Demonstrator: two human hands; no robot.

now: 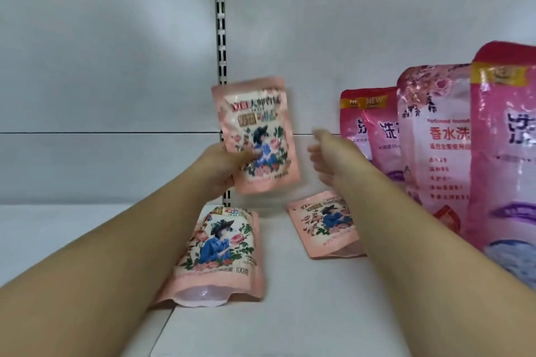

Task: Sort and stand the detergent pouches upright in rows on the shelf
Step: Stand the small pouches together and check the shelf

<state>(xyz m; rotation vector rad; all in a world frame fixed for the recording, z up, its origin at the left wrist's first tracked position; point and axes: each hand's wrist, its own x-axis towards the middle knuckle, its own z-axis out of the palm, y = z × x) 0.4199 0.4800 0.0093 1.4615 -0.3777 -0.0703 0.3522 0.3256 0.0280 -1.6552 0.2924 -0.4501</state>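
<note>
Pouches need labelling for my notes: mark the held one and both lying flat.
held pouch (255, 136), head view, printed front
left flat pouch (220, 246), head view, its picture
right flat pouch (322, 223), head view, visible front

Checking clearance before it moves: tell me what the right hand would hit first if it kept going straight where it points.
Probably the white back panel. The right hand points into the gap between the held small pouch and the standing pink pouches; depth is unclear.

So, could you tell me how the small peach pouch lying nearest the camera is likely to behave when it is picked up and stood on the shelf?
The near pouch probably flexes rather than staying stiff: its film looks soft and wrinkled. Its gusseted bottom bulges open, so it may stand, though tipping seems possible. The glossy surface could be slightly slippery.
</note>
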